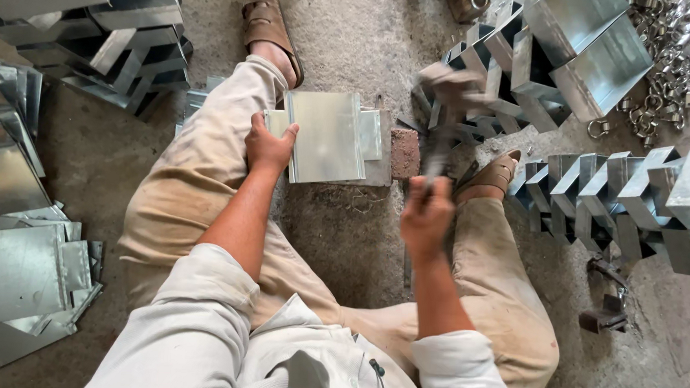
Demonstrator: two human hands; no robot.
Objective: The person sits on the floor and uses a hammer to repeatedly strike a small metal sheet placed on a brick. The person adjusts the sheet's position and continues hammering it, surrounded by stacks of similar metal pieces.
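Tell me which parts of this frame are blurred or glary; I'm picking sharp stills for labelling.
Head view: the right hand and the hammer it swings are smeared by motion blur; the left hand and the flat metal sheet it steadies are sharp. Lighting is soft daylight, with mild sheen on the folded metal boxes at the upper right, and no harsh shadows on the concrete floor.

Silvery-grey metal sheet [328, 136], reddish-brown brick [404, 153], beige trousers [193, 162]
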